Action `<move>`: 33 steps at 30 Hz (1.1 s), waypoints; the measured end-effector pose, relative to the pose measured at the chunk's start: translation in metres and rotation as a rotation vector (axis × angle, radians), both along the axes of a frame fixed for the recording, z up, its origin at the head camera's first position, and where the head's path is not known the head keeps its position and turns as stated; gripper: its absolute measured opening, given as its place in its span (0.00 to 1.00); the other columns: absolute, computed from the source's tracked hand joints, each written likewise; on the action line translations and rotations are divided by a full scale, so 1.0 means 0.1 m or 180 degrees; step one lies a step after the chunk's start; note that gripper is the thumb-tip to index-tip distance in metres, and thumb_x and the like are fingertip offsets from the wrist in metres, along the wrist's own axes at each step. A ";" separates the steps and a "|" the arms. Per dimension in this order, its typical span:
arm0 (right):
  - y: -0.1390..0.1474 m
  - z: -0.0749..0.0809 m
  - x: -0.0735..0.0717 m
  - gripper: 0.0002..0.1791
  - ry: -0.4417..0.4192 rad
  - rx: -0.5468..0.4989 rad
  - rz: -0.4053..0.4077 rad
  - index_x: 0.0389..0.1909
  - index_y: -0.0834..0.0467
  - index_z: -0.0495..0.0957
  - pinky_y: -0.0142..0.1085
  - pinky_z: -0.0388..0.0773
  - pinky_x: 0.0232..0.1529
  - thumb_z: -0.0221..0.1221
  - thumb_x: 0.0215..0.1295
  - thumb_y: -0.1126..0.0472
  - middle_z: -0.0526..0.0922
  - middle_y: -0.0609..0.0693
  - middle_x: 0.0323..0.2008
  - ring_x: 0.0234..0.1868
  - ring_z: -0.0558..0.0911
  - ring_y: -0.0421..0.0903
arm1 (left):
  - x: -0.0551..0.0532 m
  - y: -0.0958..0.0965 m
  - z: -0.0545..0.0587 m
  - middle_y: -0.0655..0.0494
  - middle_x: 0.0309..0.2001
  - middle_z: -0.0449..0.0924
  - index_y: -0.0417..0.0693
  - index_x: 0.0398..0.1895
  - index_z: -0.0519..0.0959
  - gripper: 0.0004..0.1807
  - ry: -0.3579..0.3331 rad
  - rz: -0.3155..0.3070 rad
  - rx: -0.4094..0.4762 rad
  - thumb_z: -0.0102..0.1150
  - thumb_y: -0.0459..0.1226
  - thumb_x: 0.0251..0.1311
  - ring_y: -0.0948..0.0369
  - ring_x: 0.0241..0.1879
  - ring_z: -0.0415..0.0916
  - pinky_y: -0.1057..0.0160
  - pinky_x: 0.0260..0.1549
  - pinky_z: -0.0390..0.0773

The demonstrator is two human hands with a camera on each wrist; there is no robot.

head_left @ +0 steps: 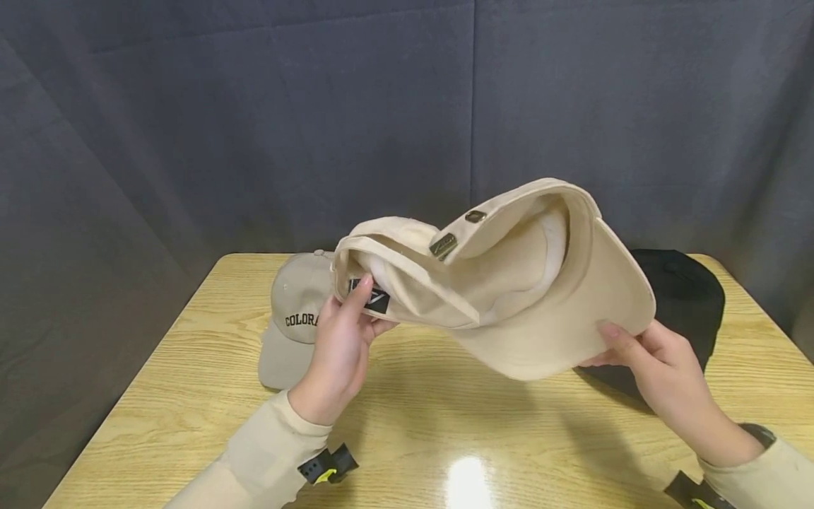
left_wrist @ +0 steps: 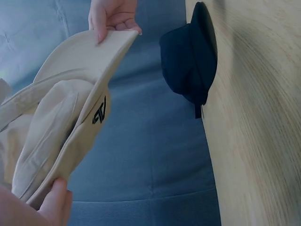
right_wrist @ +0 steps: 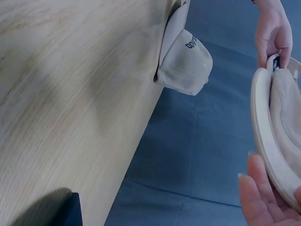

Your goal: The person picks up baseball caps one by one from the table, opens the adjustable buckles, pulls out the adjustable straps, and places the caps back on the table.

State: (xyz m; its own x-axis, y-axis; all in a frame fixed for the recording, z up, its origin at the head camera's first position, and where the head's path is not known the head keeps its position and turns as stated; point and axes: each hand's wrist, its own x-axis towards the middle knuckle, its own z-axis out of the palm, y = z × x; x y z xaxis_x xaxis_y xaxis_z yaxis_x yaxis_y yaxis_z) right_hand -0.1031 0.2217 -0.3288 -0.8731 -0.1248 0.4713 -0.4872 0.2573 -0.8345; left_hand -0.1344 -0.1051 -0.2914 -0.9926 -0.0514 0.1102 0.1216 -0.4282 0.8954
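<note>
Both hands hold a cream baseball cap (head_left: 534, 339) above the table, its inside turned toward me. My left hand (head_left: 337, 353) grips the edge of the crown, thumb inside by a black label (head_left: 379, 300). The brim's outer end is pinched by my right hand (head_left: 674, 375), thumb on the underside and fingers beneath. A metal buckle (head_left: 444, 246) shows on the back strap. In the left wrist view, dark embroidery (left_wrist: 99, 110) is seen on the cap's outside. Behind my left hand sits a beige cap (head_left: 289, 353) with dark lettering, partly hidden.
A black cap (head_left: 683, 297) rests on the right of the wooden table (head_left: 191, 417), partly behind my right hand. Dark grey cloth (head_left: 381, 127) hangs behind the table's far edge. Both wrists wear black straps (head_left: 327, 463).
</note>
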 end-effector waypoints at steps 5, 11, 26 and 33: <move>0.07 0.00 0.03 0.17 0.0078 -0.0309 -0.0079 0.51 0.63 0.77 0.30 0.81 0.27 0.47 0.69 0.79 0.84 0.47 0.37 0.29 0.85 0.39 | 0.02 -0.01 -0.02 0.54 0.43 0.75 0.37 0.58 0.66 0.15 -0.0038 -0.0089 -0.0143 0.43 0.32 0.72 0.64 0.40 0.79 0.64 0.41 0.80; 0.14 0.04 0.09 0.16 0.0158 -0.0306 -0.0296 0.48 0.64 0.79 0.28 0.80 0.27 0.48 0.68 0.79 0.84 0.46 0.37 0.28 0.84 0.38 | 0.02 -0.02 -0.06 0.54 0.43 0.75 0.36 0.57 0.67 0.14 0.0021 -0.0210 -0.0243 0.43 0.31 0.71 0.64 0.40 0.79 0.65 0.41 0.79; 0.31 0.11 0.20 0.25 0.0325 0.0699 -0.1452 0.44 0.36 0.78 0.15 0.71 0.33 0.56 0.66 0.74 0.79 0.24 0.31 0.23 0.78 0.24 | 0.05 -0.06 -0.17 0.35 0.68 0.61 0.30 0.71 0.52 0.30 -0.0225 -0.0217 -0.0495 0.43 0.29 0.66 0.48 0.63 0.68 0.56 0.62 0.64; 0.36 0.13 0.16 0.08 0.0912 0.1045 -0.1562 0.32 0.59 0.83 0.17 0.65 0.20 0.60 0.61 0.74 0.74 0.16 0.28 0.26 0.73 0.15 | 0.04 -0.07 -0.19 0.39 0.66 0.65 0.32 0.69 0.57 0.27 -0.0273 -0.0135 -0.0532 0.44 0.28 0.67 0.47 0.64 0.65 0.55 0.62 0.63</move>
